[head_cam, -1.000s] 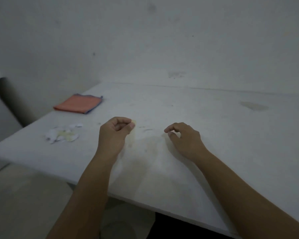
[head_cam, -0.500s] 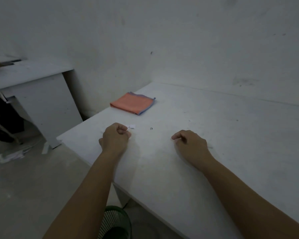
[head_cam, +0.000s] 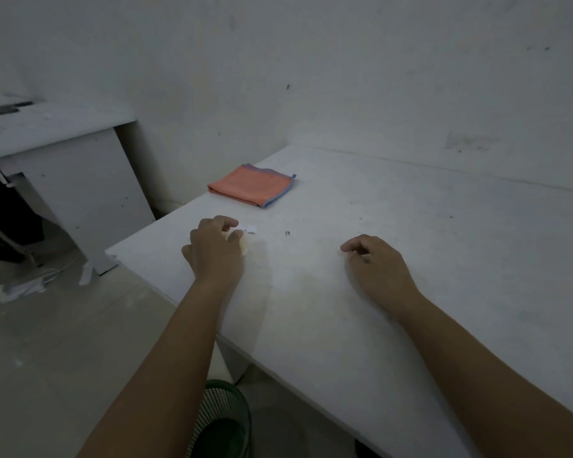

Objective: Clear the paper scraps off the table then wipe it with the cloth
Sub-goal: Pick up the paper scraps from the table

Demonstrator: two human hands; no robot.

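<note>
The fingers [head_cam: 234, 233] of the left hand [head_cam: 214, 251] are curled down over a small bunch of pale paper scraps [head_cam: 244, 246], which peeks out beneath them near the worktop's left corner; they seem to be gathering or pinching it, though how firmly I cannot tell. One more white scrap [head_cam: 250, 229] lies just beyond the fingertips, apart from the bunch. The right hand [head_cam: 376, 262] rests on the worktop [head_cam: 444, 259] with its fingers loosely curled and nothing in them that I can see.

A tiny dark speck [head_cam: 287, 233] sits between the two hands. Farther back, near the left edge, the folded orange cloth [head_cam: 252, 186] with its blue trim lies flat and untouched. Below the near corner, on the floor, a green mesh bin [head_cam: 225, 421] stands almost under the left forearm.

To do this step well, I would say the left hand should rake the loose scrap into the bunch before lifting, close fully round the lot so nothing flutters off, then carry it over the edge and let go above the bin. The speck looks worth picking up too. Only then does the cloth come in, probably opened out from its fold.
</note>
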